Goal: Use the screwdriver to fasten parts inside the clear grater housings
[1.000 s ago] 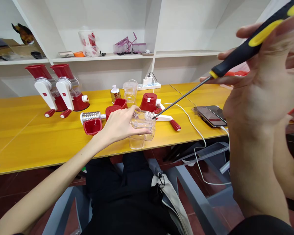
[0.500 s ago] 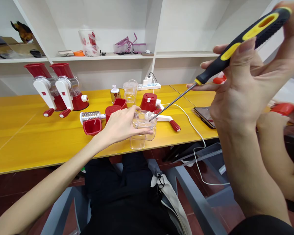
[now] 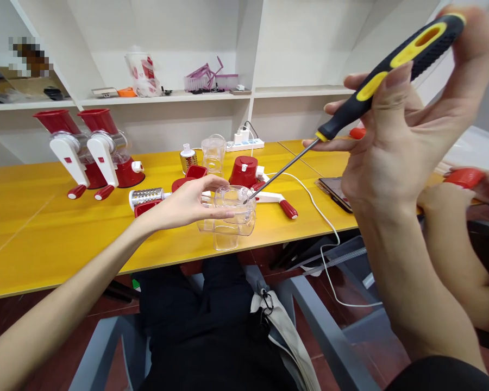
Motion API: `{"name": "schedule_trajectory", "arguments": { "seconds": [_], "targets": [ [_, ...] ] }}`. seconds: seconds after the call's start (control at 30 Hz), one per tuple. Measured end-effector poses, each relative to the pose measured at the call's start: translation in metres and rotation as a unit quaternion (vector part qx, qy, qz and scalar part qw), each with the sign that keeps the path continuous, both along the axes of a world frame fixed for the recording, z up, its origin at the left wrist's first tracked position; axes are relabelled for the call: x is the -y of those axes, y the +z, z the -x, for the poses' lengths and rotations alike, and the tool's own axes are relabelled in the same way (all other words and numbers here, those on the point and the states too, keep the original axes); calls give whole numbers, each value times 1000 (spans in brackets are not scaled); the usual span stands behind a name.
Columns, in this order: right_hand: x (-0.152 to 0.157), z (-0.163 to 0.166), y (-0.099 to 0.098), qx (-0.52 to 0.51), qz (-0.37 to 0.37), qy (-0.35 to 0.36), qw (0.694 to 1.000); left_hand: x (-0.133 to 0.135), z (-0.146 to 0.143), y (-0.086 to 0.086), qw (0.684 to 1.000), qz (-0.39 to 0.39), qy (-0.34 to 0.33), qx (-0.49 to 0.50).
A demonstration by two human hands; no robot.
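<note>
My right hand (image 3: 395, 130) is closed around the black and yellow handle of a screwdriver (image 3: 350, 108), raised at the right. The long shaft slants down to the left, and its tip meets or overlaps the top of a clear plastic grater housing (image 3: 228, 239); I cannot tell whether they touch. My left hand (image 3: 191, 203) grips that housing from its left side, thumb and fingers around the upper part. Behind it are a red base (image 3: 244, 171) and a white crank with a red handle (image 3: 288, 209). A metal grater drum (image 3: 146, 196) lies left of my left hand.
Two assembled rotary graters (image 3: 110, 155) stand at the back left. A second clear housing (image 3: 213, 155) and a power strip (image 3: 248, 144) are farther back. A white cable (image 3: 309, 195) crosses the table near a tablet-like device (image 3: 336, 193). Another person's hands hold a red part (image 3: 464, 177) at right.
My left hand has shifted slightly left, and its fingers lie lower along the clear housing, showing more of it. The screwdriver and right hand appear a little farther left as the view shifts.
</note>
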State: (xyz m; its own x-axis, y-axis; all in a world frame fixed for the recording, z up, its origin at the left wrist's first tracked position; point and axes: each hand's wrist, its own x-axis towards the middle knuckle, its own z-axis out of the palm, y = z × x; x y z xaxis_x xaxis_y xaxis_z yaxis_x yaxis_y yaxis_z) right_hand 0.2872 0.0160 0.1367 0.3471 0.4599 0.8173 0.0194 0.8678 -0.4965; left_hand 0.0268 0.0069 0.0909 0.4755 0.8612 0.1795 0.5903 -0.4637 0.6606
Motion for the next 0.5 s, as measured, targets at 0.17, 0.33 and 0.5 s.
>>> {"name": "schedule_trajectory", "arguments": {
  "seconds": [0.17,0.33,0.5],
  "targets": [
    [-1,0,1,-14,10,13,1000,-1,0,-1,1000,-21,-4,13],
    [0,3,6,-5,-16,24,1000,-2,2,-1,1000,-9,-6,11],
    [6,1,14,30,-16,-24,999,-2,2,-1,1000,-16,-21,5]
  ]
}}
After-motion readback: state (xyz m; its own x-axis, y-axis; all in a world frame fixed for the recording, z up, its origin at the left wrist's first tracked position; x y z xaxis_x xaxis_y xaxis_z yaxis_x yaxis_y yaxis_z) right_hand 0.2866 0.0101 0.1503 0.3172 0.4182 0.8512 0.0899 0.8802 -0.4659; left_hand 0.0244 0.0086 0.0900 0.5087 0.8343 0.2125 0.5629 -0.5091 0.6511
